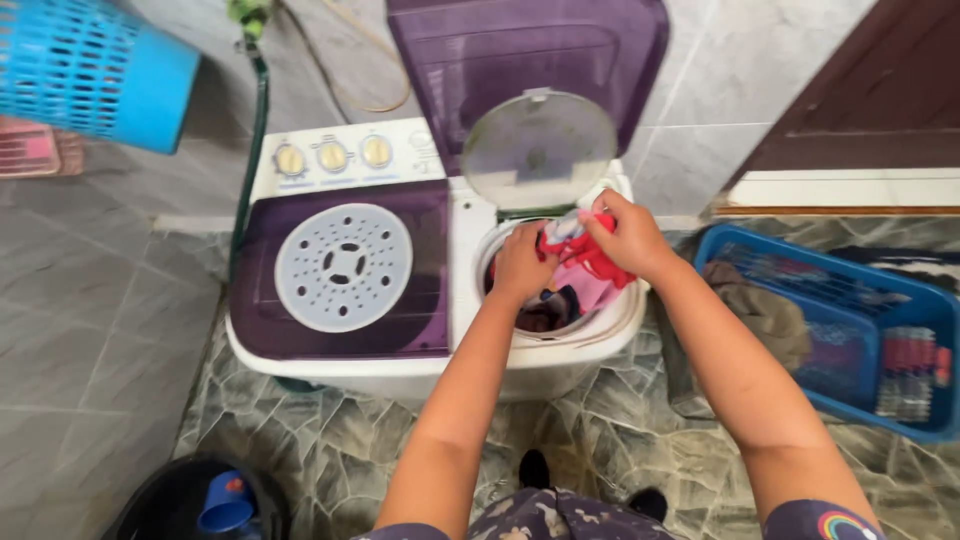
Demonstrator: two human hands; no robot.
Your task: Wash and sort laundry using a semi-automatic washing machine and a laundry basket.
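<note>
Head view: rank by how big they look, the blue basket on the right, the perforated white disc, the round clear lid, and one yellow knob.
1. blue basket, cropped
2-3. perforated disc and clear lid, too alike to rank
4. yellow knob

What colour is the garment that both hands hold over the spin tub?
Red garment, seen in the head view.

Soft, even daylight fills the room, bright without being harsh. No single source shows itself; shadows are faint, with only a dim patch under the washing machine [400, 370] just below the clutching hands. A pale sheen lies on the round clear lid [538, 150] propped above the grip, and on the grey wall tiles [720, 80] behind. The wide lens bends straight lines near the edges, so the blue basket [100, 70] up left looks stretched. Detail is slightly soft throughout, most at the corners.
</note>
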